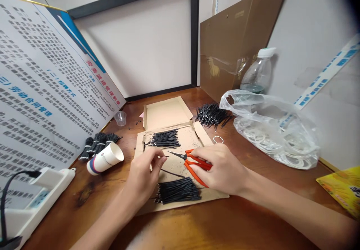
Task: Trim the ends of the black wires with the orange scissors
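Note:
My left hand is closed in a pinch, and the dark end of a thin black wire sticks out from its fingertips. Wrapped round the orange handles of small scissors is my right hand. The dark pointed blades aim left, close to the wire end. Below both hands lies an open flat cardboard box. On it are an upper row of short black wires and a lower pile of black wires. One loose strand lies between them, and dark specks are scattered on the cardboard.
Another heap of black wires lies behind the box. Tied bundles, a tipped paper cup and a power strip are at left. A plastic bag of white rings and a bottle stand right.

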A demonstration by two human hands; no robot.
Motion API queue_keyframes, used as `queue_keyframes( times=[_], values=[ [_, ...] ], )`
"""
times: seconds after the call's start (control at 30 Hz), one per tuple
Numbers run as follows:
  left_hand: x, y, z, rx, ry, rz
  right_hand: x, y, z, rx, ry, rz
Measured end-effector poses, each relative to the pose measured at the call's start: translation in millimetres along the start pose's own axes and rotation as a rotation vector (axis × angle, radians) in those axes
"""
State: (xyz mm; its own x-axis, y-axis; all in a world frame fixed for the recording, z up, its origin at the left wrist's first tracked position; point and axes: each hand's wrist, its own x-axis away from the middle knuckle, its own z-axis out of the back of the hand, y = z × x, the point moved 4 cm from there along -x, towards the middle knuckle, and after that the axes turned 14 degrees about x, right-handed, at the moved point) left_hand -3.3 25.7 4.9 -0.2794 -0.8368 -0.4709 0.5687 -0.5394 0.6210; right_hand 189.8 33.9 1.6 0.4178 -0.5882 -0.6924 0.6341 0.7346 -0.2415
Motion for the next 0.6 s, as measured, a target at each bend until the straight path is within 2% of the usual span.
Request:
queue_keyframes(
  times=[0.1,0.27,0.4,0.6],
  values=[
    [1,-10,-3.9,-0.112,-0.051,-0.042,0,1,-1,0.036,-0.001,-0.004],
    [1,-27,-13.4,-0.091,-0.146,-0.020,2,1,-1,0.074,-0.027,-0.011],
    [4,-30,-18.8,-0.117,-0.198,-0.046,2,2,-1,0.063,-0.010,-0.002],
    [5,-27,-18.0,-0.154,-0.189,0.025,5,2,-3,0.072,0.003,0.034]
  ],
)
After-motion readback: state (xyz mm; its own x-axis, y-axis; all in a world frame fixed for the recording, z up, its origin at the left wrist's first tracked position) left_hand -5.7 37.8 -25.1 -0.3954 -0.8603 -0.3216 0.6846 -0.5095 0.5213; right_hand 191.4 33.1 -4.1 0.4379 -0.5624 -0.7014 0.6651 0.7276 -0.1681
